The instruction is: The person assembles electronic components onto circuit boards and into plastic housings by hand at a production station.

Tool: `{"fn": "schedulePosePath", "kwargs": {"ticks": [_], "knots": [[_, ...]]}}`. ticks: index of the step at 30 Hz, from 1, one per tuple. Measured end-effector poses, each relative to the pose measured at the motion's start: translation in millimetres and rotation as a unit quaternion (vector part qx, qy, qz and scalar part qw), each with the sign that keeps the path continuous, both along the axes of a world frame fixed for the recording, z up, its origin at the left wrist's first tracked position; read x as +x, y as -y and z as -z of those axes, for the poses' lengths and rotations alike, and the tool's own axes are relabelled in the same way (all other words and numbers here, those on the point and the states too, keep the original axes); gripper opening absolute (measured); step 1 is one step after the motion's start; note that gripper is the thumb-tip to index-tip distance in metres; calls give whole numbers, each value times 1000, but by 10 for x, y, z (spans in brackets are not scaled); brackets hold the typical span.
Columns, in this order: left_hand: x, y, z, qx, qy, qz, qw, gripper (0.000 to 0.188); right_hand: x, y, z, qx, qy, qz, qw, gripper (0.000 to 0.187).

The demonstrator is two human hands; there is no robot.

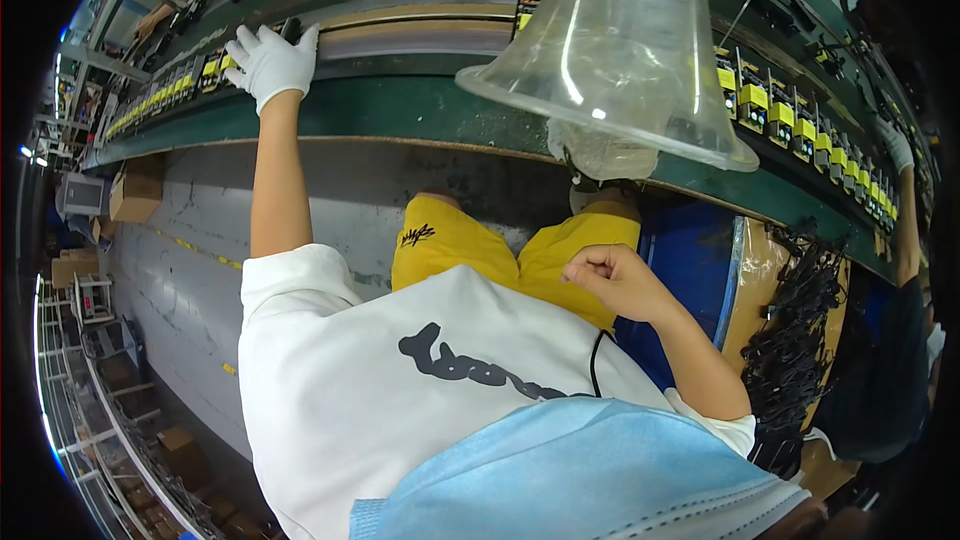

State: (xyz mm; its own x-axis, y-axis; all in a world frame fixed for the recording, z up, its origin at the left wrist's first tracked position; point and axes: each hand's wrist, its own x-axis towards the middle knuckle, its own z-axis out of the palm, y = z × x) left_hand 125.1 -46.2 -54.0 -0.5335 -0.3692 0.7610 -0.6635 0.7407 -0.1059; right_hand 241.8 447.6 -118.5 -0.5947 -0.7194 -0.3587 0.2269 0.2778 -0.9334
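My left hand (pixel 270 62), in a white glove, reaches out over the green workbench with its fingers spread. Beside its fingers lies the end of a row of small circuit assemblies (pixel 160 98) with yellow-wrapped parts. A small dark piece (pixel 290 30) shows by the fingertips; whether the glove touches it I cannot tell. My right hand (pixel 608 275), bare, is held above my lap by the yellow shorts, its fingers curled in loosely and nothing visible in them. A clear funnel-shaped plastic hood (pixel 620 70) hangs over the bench ahead of that hand.
More yellow-topped circuit assemblies (pixel 800 130) line the bench at the right, where a co-worker's gloved hand (pixel 893 145) reaches in. Black cables (pixel 800 330) hang in a bundle near a blue bin (pixel 690 260). Another person's arm (pixel 160 15) is at the far left. Cardboard boxes (pixel 137 188) stand at left.
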Motion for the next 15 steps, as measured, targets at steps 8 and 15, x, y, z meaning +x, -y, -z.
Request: {"fn": "schedulePosePath", "kwargs": {"ticks": [8, 15], "knots": [[-24, -116, -26, 224, 7, 117, 967, 54, 79, 38, 26, 32, -9, 6, 999, 18], [184, -303, -96, 284, -104, 271, 914, 53, 81, -1, 37, 26, 8, 1, 1000, 19]]}}
